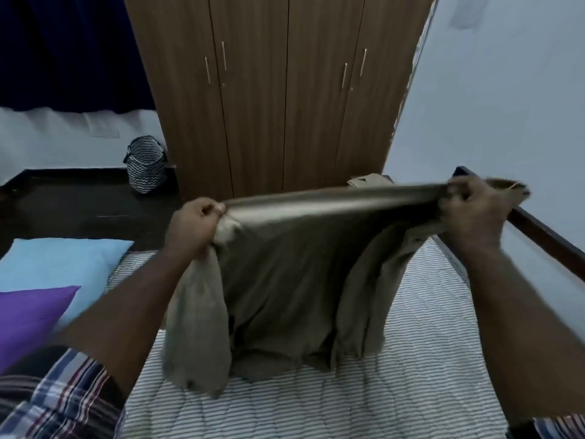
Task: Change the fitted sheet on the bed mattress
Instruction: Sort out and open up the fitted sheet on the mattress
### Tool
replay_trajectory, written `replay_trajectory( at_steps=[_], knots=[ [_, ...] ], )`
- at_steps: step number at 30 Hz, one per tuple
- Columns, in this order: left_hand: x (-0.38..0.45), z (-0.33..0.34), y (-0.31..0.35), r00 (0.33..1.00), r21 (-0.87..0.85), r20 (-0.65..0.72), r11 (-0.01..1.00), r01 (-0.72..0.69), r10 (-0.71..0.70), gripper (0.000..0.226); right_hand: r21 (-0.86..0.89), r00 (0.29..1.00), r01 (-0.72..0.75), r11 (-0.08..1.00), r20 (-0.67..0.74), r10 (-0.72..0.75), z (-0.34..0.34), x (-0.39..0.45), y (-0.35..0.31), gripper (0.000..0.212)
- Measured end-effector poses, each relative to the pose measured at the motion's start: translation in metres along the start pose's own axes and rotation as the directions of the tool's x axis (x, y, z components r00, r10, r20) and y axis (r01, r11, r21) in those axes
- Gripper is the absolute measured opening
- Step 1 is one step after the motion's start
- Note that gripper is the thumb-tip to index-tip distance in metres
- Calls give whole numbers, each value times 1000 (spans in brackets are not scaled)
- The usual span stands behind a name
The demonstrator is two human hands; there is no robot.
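An olive-brown fitted sheet [285, 280] hangs stretched between both hands above the striped mattress [411, 359]. My left hand [193, 226] grips one bunched end of its top edge. My right hand [474, 207] grips the other end, near the bed's far right corner. The cloth is pulled taut along the top and its lower folds drape onto the mattress. The right hand is motion-blurred.
A light blue pillow [60, 264] and a purple pillow [28, 318] lie left of the mattress. A dark wooden bed frame [544, 236] runs along the white wall at right. A wooden wardrobe [275, 90] stands ahead, a zigzag-patterned basket [145, 166] on the dark floor beside it.
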State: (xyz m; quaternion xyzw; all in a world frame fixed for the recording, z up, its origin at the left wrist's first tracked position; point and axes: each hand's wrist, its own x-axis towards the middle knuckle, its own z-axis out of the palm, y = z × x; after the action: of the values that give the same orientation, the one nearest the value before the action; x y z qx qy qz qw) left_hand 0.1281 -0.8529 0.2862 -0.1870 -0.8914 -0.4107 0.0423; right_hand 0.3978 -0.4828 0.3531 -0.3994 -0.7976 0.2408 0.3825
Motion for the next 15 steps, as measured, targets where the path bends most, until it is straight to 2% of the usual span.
replay_trajectory(
  at_steps=[1,3,6,9,11,13,15],
  knots=[
    [-6,1,-12,994,93,86,994,59,-67,17,-61,985,-82,995,148,90,9,-13,13,27],
    [-19,2,-27,979,166,134,978,129,-152,17,-69,912,-213,975,343,224,25,-45,28,12],
    [-38,15,-12,969,103,175,982,156,-172,15,23,902,-303,953,329,279,49,-81,21,13],
    [-62,34,10,950,4,267,986,164,-159,25,265,847,-463,846,413,334,73,-111,0,15],
    [-74,45,18,936,-46,326,987,151,-128,26,339,839,-470,815,459,293,88,-131,-13,15],
    [-85,53,26,917,-98,398,993,62,-18,42,355,822,-400,845,546,160,98,-150,-31,18],
    [-92,56,33,869,-165,486,986,-9,89,46,373,726,-339,864,687,-12,101,-165,-54,27]
  ],
)
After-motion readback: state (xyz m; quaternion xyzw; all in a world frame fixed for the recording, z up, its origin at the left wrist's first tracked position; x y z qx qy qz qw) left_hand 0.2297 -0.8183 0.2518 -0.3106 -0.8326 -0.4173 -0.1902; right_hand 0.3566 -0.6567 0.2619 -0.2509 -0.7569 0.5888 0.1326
